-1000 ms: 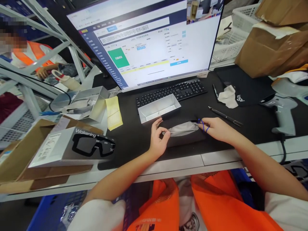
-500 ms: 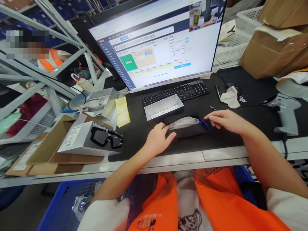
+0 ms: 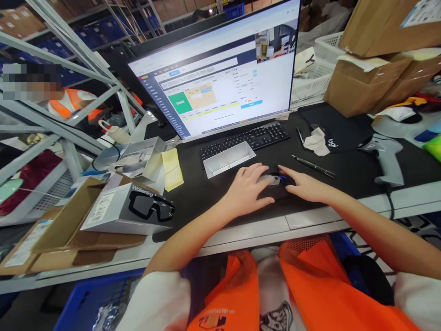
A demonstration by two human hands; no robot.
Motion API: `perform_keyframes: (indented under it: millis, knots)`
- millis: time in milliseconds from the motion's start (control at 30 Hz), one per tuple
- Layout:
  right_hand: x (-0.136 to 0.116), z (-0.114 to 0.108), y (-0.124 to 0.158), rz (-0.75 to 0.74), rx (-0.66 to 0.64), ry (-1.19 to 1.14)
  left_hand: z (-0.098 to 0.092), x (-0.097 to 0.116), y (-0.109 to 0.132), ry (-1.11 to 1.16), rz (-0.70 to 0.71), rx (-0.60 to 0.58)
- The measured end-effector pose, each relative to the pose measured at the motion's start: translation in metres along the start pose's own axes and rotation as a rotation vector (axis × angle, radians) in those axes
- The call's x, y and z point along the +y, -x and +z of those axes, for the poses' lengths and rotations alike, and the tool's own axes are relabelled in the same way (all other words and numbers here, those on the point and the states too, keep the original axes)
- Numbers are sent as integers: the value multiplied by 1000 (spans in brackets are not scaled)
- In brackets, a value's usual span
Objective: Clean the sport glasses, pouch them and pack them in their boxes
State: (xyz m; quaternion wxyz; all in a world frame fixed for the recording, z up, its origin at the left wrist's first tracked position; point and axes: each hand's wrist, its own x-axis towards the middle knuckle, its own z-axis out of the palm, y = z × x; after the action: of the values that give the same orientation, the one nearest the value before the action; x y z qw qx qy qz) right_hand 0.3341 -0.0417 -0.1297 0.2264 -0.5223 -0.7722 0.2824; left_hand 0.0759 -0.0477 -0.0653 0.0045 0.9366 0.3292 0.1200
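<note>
Low on the black desk mat lies a dark, soft-looking item with a pale translucent middle and blue strands [image 3: 274, 179]; its exact kind is unclear. My left hand [image 3: 248, 189] rests flat over its left part, fingers spread and thumb apart. At its right end is my right hand [image 3: 305, 185], fingers and thumb stretched apart around the blue strands. Much of the item is hidden beneath the hands. Just beyond my left hand, an open silver-grey box tray [image 3: 229, 160] lies against the keyboard [image 3: 262, 135].
A box printed with dark goggles [image 3: 151, 205] lies on an open carton [image 3: 69, 220] at left, near yellow slips [image 3: 172, 170]. At right are a pen [image 3: 313, 166], a crumpled pale scrap [image 3: 317, 141] and a grey scanner [image 3: 387, 156]. A monitor [image 3: 220, 92] stands behind; another person works at far left.
My left hand has moved right and spread over the item, covering more of it. My right hand has opened out toward the left, uncovering the pen. The head view has shifted somewhat.
</note>
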Motion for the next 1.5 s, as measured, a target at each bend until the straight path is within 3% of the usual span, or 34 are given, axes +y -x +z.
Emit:
perform_keyframes:
  millis: [100, 233, 400, 567, 633, 733, 867, 967, 1067, 1200, 1300, 1400, 1500]
  knots:
    - [6, 9, 7, 88, -20, -4, 14, 0, -24, 55, 72, -95]
    - [7, 17, 15, 46, 47, 216, 26, -4, -41, 28, 38, -201]
    - [15, 16, 19, -35, 75, 478, 28, -10, -44, -6, 2, -198]
    - [14, -30, 22, -46, 84, 220, 12, -34, -12, 24, 85, 49]
    - [-1, -52, 23, 44, 31, 152, 6, -45, 10, 51, 16, 139]
    - [-39, -63, 14, 105, -23, 200, 9, -55, 35, 146, -89, 140]
    - [-92, -32, -24, -59, -123, 403, 27, -51, 47, 206, -127, 147]
    - [-111, -1, -46, -158, -188, 471, 38, -44, 49, 242, -122, 208]
    - [-104, 16, -52, -206, -168, 359, 47, -42, 53, 233, -83, 238]
    - [-72, 21, -46, -345, -113, 161, 57, -44, 58, 154, -31, 182]
    - [-56, 25, -39, -389, -26, 92, 62, -44, 60, 208, -24, 229]
    - [-60, 30, -34, -429, -26, 121, 64, -44, 60, 269, -32, 312]
    - [-65, 32, -30, -493, -64, 204, 65, -45, 60, 261, -10, 292]
